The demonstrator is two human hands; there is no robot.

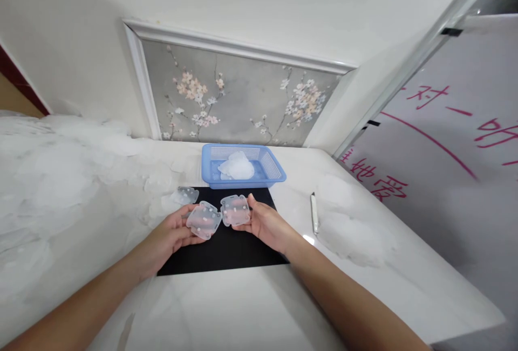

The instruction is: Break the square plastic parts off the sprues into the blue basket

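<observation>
Over a black mat [226,254], my left hand [174,232] grips a translucent plastic piece [204,220] with small holes and notched edges. A similar translucent plastic piece [236,211] is held in my right hand [265,221], thumb on its edge and fingers beneath. The two pieces are side by side, their near edges touching or almost touching. Behind my left hand, another translucent piece [186,195] lies at the mat's far left corner. Just beyond the mat stands a blue plastic basket [206,170] with several whitish translucent pieces [238,166] in it.
Many translucent pieces [60,157] are heaped on the left of the white table [218,308]. More lie in a pile [352,232] on the right. A white utility knife [314,213] rests right of the mat. A wall and a whiteboard [453,178] bound the table.
</observation>
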